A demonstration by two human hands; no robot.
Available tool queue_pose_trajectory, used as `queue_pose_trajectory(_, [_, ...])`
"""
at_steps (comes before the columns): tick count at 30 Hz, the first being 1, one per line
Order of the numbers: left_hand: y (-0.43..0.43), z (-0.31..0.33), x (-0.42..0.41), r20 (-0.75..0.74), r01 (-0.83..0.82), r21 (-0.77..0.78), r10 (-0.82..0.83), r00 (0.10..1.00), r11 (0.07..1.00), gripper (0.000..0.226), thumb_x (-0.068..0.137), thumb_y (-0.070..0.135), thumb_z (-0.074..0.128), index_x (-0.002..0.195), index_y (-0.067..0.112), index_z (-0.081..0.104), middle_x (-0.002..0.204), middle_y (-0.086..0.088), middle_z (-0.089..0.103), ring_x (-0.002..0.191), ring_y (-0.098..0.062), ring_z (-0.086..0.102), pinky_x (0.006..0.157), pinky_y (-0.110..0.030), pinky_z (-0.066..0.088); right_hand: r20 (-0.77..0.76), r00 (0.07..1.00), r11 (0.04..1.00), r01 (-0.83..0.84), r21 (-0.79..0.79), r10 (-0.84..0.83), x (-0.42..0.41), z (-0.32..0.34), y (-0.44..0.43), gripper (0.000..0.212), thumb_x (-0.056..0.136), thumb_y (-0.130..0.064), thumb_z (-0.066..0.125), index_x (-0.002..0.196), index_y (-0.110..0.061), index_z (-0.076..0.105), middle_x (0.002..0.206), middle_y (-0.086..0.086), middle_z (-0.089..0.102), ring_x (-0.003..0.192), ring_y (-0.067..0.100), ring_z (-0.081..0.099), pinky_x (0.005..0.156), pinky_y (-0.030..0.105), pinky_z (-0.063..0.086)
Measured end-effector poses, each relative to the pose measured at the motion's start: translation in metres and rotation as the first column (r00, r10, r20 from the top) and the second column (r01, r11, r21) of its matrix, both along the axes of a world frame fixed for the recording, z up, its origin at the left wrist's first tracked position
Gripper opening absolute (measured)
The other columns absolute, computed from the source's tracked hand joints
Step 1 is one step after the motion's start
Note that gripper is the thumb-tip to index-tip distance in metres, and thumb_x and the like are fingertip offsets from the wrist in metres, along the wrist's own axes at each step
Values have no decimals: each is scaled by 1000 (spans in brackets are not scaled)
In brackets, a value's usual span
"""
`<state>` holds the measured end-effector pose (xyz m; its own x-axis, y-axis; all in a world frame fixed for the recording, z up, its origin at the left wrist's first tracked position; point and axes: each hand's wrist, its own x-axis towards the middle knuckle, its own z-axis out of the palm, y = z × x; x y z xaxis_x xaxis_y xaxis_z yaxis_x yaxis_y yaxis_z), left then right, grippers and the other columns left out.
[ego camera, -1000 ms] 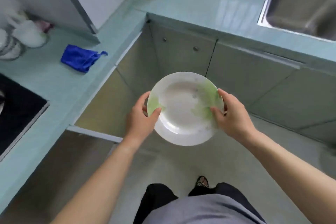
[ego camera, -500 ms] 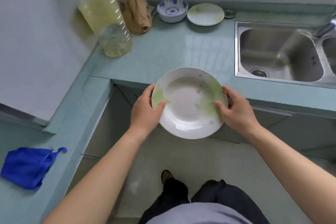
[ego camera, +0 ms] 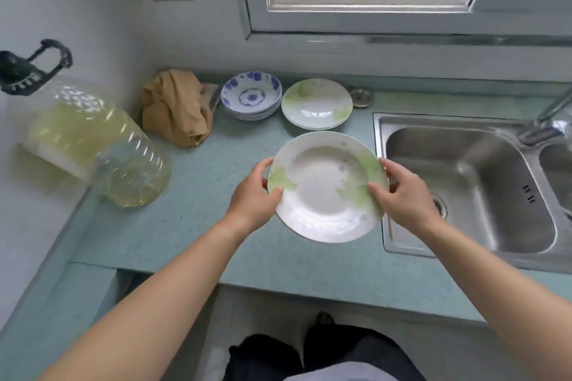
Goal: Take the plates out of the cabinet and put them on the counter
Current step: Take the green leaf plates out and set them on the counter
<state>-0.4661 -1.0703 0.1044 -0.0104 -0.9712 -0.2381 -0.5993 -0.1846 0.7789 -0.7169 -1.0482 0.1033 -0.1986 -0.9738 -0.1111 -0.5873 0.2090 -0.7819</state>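
Holding w/ both hands: head view, the only one. The plate [ego camera: 328, 187], white w/ green leaf print, is gripped at opposite rims. Left hand [ego camera: 253, 195] has its thumb on the top of the rim and fingers curled underneath. Right hand [ego camera: 402, 195] does the same on the other side. Both are closed on the rim, not spread.

What changed: 1 s ago the plate hung in front of the lower cabinet doors, w/ floor behind it. At 0.5 s ago it was level w/ the counter's front edge. Now it sits over the counter [ego camera: 201, 226], just left of the sink [ego camera: 464, 189], its right edge overlapping the sink rim in the picture. Grip looks unchanged throughout. The blue cloth seen earlier is out of frame.

Can't tell if the plate touches the counter yet; prob. still lifted.

Directly behind it is a stack of matching plates [ego camera: 317, 107], w/ blue-patterned bowls [ego camera: 251, 96] beside that, then a brown cloth [ego camera: 176, 108] and an oil bottle [ego camera: 93, 145] further left.

Meaning for the task: carry nearly done for this plate, set-down not yet. Likely spot is the matching stack, or the bare counter in front of it.
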Motion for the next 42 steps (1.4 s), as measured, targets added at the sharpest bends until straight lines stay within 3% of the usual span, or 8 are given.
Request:
queue_pose_trajectory(3, [-51, 0, -7, -18, -3, 47, 4, 1000, 999, 58, 85, 16, 59, 137, 31, 39, 85, 9, 53, 85, -27, 62, 80, -45, 55, -36, 998, 999, -41, 20, 42, -5, 1, -53, 48, 84, -16, 62, 130, -19, 49, 104, -5, 58, 71, 12, 53, 73, 24, 38])
queue_pose_trajectory(9, [-151, 0, -11, -11, 10, 63, -9, 1000, 998, 55, 84, 11, 57, 133, 31, 41, 86, 11, 53, 89, -24, 60, 78, -44, 57, -146, 980, 988, -121, 96, 134, -5, -1, -162, 44, 86, -18, 59, 128, -14, 48, 124, 5, 59, 105, 24, 56, 89, 33, 43])
queue_pose_trajectory(15, [-241, -22, -21, 31, 82, 104, -85, 996, 991, 60, 83, 15, 59, 136, 32, 37, 107, 2, 59, 100, -26, 59, 86, -43, 52, -231, 967, 981, -62, 182, 105, -8, -22, -250, 51, 88, -20, 57, 134, -11, 40, 134, 7, 52, 119, 27, 49, 98, 35, 38])
queue_pose_trajectory(20, [-294, -54, -35, 196, 138, 109, -157, 968, 984, 62, 87, 17, 56, 142, 24, 29, 130, -4, 55, 114, -28, 53, 91, -38, 45, -270, 955, 964, -49, 260, 121, -16, -48, -303, 52, 88, -19, 55, 135, -7, 38, 135, 12, 48, 124, 30, 44, 102, 36, 35])
queue_pose_trajectory(27, [-316, -87, -51, 271, 138, 43, -144, 952, 990, 54, 91, 9, 48, 140, 15, 27, 130, -12, 51, 115, -33, 50, 92, -43, 46, -328, 932, 965, -73, 252, 157, -25, -77, -335, 48, 88, -22, 54, 132, -7, 40, 128, 16, 50, 117, 30, 46, 96, 36, 38])
queue_pose_trajectory(34, [-303, -89, -57, 307, 150, 37, -154, 939, 988, 62, 94, 7, 44, 146, 10, 12, 142, -17, 34, 126, -32, 40, 99, -37, 38, -314, 943, 980, -52, 194, 113, -22, -80, -336, 53, 90, -20, 53, 138, -8, 34, 136, 15, 44, 123, 30, 43, 99, 37, 36])
queue_pose_trajectory(42, [-295, -85, -54, 335, 124, 66, -139, 932, 990, 61, 93, 12, 48, 145, 11, 16, 138, -16, 39, 120, -32, 45, 96, -40, 40, -313, 947, 989, -33, 148, 78, -18, -84, -340, 54, 90, -19, 54, 139, -6, 35, 143, 11, 42, 133, 26, 36, 108, 35, 28])
